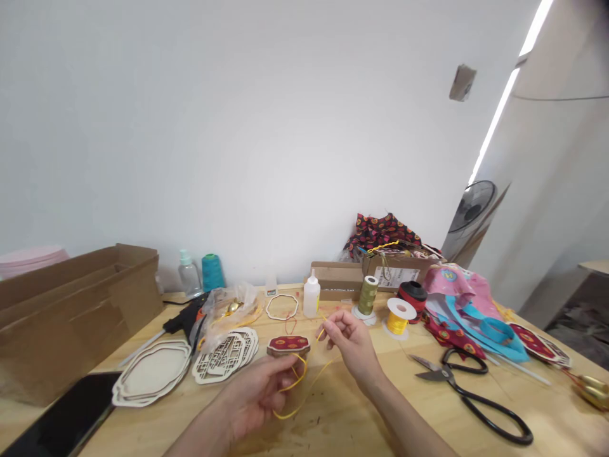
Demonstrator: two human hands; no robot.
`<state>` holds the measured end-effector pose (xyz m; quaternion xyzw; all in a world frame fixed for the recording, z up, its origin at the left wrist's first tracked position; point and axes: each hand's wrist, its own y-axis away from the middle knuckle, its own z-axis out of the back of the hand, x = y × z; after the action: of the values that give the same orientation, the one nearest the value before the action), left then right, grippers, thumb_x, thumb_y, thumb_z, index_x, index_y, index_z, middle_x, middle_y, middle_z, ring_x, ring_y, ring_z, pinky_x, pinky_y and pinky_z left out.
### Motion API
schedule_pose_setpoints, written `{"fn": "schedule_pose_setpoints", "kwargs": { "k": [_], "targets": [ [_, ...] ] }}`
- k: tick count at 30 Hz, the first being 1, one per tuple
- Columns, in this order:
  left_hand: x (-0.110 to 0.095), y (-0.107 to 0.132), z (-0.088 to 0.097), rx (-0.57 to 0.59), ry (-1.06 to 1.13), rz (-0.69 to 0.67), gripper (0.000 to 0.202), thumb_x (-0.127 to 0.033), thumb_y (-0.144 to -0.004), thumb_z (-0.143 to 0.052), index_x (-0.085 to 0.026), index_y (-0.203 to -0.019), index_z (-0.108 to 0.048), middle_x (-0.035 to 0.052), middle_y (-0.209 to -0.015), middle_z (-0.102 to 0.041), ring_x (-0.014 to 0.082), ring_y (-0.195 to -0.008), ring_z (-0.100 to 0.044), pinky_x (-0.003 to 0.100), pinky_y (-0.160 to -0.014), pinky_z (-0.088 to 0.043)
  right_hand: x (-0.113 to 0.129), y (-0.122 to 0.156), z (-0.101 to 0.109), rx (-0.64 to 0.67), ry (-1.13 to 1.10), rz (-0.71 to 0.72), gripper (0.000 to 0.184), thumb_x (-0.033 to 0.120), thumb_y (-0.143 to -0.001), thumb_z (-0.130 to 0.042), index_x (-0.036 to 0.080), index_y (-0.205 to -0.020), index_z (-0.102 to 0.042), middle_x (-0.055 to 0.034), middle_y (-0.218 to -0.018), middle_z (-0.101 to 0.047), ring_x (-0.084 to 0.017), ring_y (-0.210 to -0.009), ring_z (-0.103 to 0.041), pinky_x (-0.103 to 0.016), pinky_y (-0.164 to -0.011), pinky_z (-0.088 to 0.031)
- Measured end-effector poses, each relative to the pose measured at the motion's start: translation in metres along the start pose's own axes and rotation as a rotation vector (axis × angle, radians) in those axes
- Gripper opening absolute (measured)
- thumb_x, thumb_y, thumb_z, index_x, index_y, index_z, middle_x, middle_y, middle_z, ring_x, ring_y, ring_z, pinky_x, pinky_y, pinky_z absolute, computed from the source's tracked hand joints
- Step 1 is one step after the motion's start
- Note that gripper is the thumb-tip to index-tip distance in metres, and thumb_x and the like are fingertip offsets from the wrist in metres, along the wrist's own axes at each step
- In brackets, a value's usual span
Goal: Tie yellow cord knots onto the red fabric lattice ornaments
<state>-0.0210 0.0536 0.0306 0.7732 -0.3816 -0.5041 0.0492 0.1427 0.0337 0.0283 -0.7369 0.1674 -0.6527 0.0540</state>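
My left hand [259,387] grips a small ornament [288,343] with a red patterned fabric face and a wooden edge, tilted up in front of me. A thin red loop rises from its top. Yellow cord [304,388] hangs from the ornament in a loose loop. To the right, my right hand [349,343] pinches a stretch of that cord between thumb and fingertip, apart from the ornament. Where the cord joins the ornament is hidden by my left fingers.
Black-handled scissors [469,387] lie at right. Behind stand a white squeeze bottle [311,295], a yellow cord spool [398,317] and a green thread spool [368,295]. Wooden lattice pieces [221,358], pale plates [152,374], a phone [66,412] and a cardboard box [80,324] sit at left.
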Motion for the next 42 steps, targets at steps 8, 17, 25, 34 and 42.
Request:
{"fn": "schedule_pose_setpoints", "kwargs": {
  "k": [8,17,25,34,42],
  "targets": [
    [0.009,0.043,0.016,0.039,-0.229,0.103,0.017,-0.020,-0.058,-0.069,-0.008,-0.070,-0.067,0.0081,-0.067,-0.066,0.0053,-0.050,-0.053,0.009,-0.036,-0.030,0.003,0.000,-0.002,-0.040,-0.089,-0.037,0.023,0.035,-0.064,-0.062,0.015,-0.063,-0.051,-0.0005,-0.057,-0.059,-0.010,-0.051,-0.053,-0.019,-0.045,-0.040],
    [0.019,0.032,0.039,-0.017,-0.619,-0.108,0.032,-0.040,-0.055,-0.066,-0.009,-0.063,-0.062,0.0050,-0.054,-0.064,0.0046,-0.036,-0.042,0.015,-0.034,-0.024,-0.007,-0.008,0.010,-0.225,-0.116,-0.122,0.034,0.045,-0.052,-0.066,0.014,-0.060,-0.054,0.0007,-0.052,-0.058,-0.008,-0.044,-0.051,-0.018,-0.040,-0.039],
    [0.015,0.028,0.033,0.005,-0.563,-0.060,0.036,-0.048,-0.061,-0.057,-0.013,-0.067,-0.058,-0.0090,-0.034,-0.041,0.0008,-0.027,-0.017,0.017,-0.031,-0.005,-0.006,-0.006,0.007,-0.166,-0.187,-0.145,0.029,0.041,-0.061,-0.063,0.014,-0.065,-0.052,-0.0003,-0.064,-0.060,-0.006,-0.043,-0.050,-0.017,-0.042,-0.041],
    [0.018,0.017,0.022,0.061,-0.440,0.064,0.031,-0.041,-0.058,-0.064,-0.010,-0.059,-0.058,-0.0063,-0.039,-0.042,0.0013,-0.031,-0.025,0.015,-0.032,-0.011,0.010,0.007,-0.008,0.058,-0.325,-0.121,0.024,0.034,-0.066,-0.062,0.016,-0.065,-0.046,0.0021,-0.056,-0.058,-0.008,-0.045,-0.053,-0.019,-0.046,-0.041],
    [0.021,0.012,0.004,0.277,0.030,0.364,0.017,-0.027,-0.068,-0.056,-0.015,-0.058,-0.052,-0.0116,-0.035,-0.023,0.0010,-0.027,-0.013,0.012,-0.027,-0.007,0.019,0.022,-0.014,0.322,-0.397,-0.135,0.021,0.031,-0.067,-0.062,0.016,-0.065,-0.048,0.0004,-0.053,-0.060,-0.010,-0.044,-0.055,-0.021,-0.045,-0.042]
  ]
}}
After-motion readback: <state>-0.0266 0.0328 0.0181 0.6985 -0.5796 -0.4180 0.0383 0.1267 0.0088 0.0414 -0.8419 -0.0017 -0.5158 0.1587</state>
